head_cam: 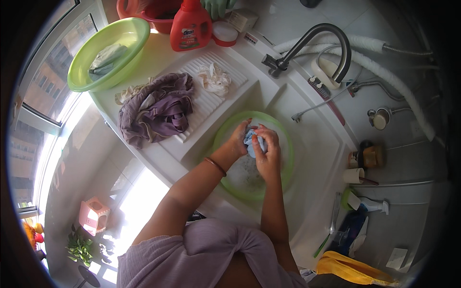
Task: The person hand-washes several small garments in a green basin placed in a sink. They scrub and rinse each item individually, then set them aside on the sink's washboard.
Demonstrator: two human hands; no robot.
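Between my two hands is a bunched light-blue cloth (253,143), held above a green basin (290,169). My left hand (240,138) grips its left side, and a brown bangle circles that wrist. From the right, my right hand (268,145) closes on the same cloth with the thumb across it. Both hands look wet, with some suds on the skin. Cloudy, foamy water (245,174) with dark specks fills the basin, which sits inside a white sink (317,158).
Purple clothing (158,108) and a white crumpled cloth (215,80) lie on the ribbed washboard (205,109). A green tub (133,46) holding a pale cloth and a red detergent bottle (191,30) stand behind. The curved faucet (345,46) and a brush (331,104) are at the right.
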